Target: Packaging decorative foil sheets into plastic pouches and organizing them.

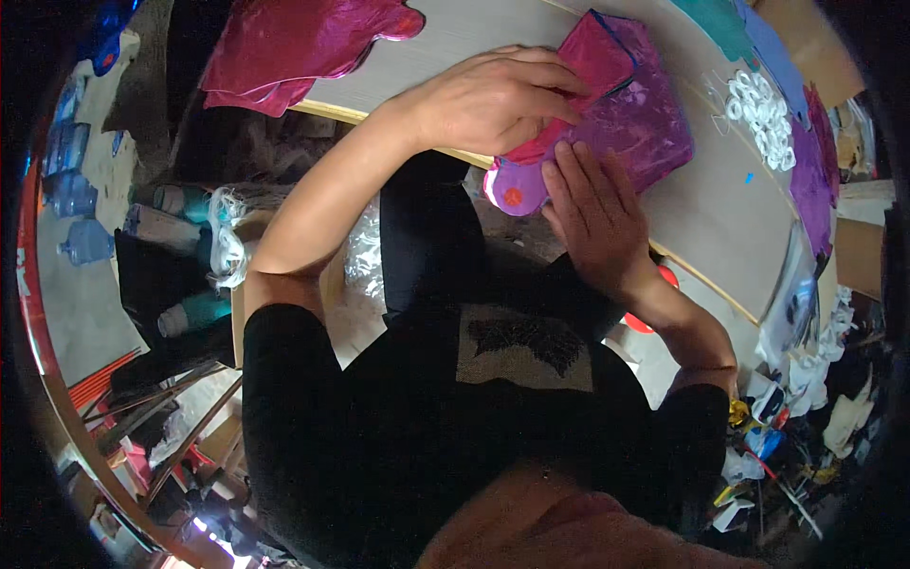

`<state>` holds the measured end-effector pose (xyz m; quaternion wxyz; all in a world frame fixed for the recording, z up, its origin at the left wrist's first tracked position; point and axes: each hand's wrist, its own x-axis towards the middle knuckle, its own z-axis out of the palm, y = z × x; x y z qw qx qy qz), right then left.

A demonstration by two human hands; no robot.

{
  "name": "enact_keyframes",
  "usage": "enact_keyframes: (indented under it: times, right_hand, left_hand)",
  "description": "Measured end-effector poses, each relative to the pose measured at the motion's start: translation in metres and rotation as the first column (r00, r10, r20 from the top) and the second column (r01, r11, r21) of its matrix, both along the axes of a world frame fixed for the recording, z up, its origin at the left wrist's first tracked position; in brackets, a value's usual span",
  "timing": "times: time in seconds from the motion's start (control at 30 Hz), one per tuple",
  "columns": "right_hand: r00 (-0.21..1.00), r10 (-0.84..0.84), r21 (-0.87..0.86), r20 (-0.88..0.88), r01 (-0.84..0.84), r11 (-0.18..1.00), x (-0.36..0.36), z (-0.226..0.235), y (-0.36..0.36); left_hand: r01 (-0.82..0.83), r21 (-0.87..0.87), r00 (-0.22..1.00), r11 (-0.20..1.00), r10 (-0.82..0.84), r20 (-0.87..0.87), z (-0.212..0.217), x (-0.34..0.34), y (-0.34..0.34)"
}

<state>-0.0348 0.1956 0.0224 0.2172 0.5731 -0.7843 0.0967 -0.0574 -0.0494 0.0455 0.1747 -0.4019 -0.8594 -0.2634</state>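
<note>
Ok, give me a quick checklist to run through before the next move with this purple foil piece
1. Left hand flat on the purple foil piece: ok.
2. Right hand pressing its near edge: ok.
3. Pink folded flap lying on top under the left fingers: ok.
4. Foil fully on the table: not ok, its near end overhangs the edge.
5. White rings apart from the foil: ok.
6. Flap edges lined up: cannot tell.

A foil sheet (616, 119) lies at the table (701, 209) edge under both hands, left hand (498, 100) behind the right hand (595, 213); a pile of rings (763, 119) lies to its right; another foil piece (294, 43) far left
</note>
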Motion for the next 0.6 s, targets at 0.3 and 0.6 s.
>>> enact_keyframes:
  times: [0.3,0.6]
  right_hand:
    - [0.999,0.042,-0.076,0.010,-0.041,0.996,-0.001,0.008,-0.008]
    - [0.989,0.148,-0.155,0.021,-0.143,0.977,-0.005,0.009,-0.003]
  left_hand:
    - [-0.024,0.022,1.000,0.999,0.024,-0.012,0.001,0.003,-0.002]
    - [-0.007,0.011,1.000,1.000,0.007,0.005,0.004,0.003,0.002]
